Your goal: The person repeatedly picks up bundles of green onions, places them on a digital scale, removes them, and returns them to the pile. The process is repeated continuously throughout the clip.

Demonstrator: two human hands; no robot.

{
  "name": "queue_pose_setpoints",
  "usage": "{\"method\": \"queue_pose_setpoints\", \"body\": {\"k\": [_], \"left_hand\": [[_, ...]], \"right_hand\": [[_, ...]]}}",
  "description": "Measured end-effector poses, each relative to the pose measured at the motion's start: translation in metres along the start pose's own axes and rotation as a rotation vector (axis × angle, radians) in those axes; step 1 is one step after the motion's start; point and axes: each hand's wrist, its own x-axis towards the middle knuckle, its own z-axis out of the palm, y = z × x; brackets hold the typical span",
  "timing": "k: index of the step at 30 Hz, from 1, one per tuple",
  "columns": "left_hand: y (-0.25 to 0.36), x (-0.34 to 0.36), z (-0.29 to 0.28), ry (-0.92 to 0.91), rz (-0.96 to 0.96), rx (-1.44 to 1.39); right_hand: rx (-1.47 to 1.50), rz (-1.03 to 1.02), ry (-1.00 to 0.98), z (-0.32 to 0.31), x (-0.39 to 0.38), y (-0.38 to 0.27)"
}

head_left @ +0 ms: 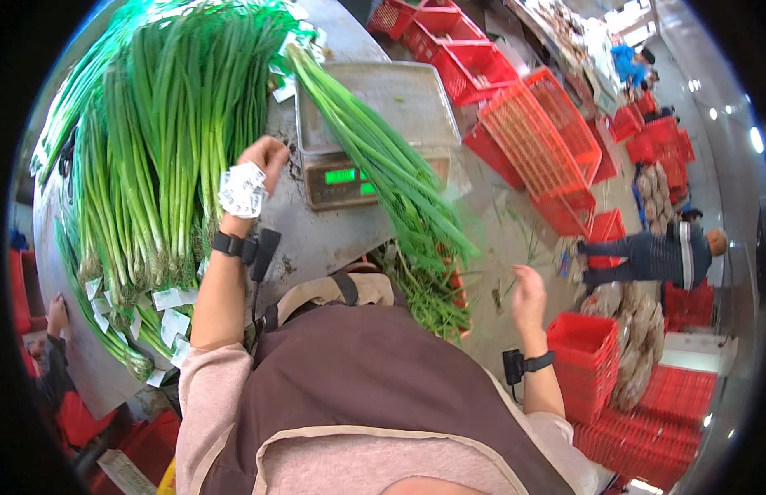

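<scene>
Looks only partway along, judging by the spread on the metal worktop (296, 243). Lying slantwise over the scale (420, 99), with root end just past the far left corner of the platform and leaf tips hanging beyond the near edge: a bunch of green onions (358, 132), apparently the one being weighed, partly covering the green-lit display (340, 176). Cannot tell whether tagged or not, despite white slips (313, 37) near the roots. Apparently done: the bunches at the near left (136, 363), with white tags (175, 324) among the root ends. Perhaps left: much of the big pile of green onions (185, 107) beyond, though impossible to sort tagged from untagged under so many overlapping leaves. Left hand (263, 157) just beside the scale, between pile and platform, fingers curled and off the bunch; cannot tell whether pinching something small. Around that wrist, a wad of white labels (243, 191), so presumably more tagging left. Right hand (529, 297) well apart from the bunch, out over the floor, fingers loosely bent, released, with nothing visible in them. Below the leaf tips, a heap of loose greens (424, 289), possibly trimmings.
</scene>
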Motion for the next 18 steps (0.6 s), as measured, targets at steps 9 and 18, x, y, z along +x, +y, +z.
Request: {"method": "queue_pose_setpoints", "body": {"k": [9,18], "left_hand": [[0.025,0.119,0.001,-0.078,0.719,0.663],[-0.018,0.188,0.091,-0.700,0.727,1.255]], "right_hand": [[0.202,0.509,-1.109,0.068,-0.202,0.032],[0.391,0.524,-0.850,0.076,-0.211,-0.048]]}}
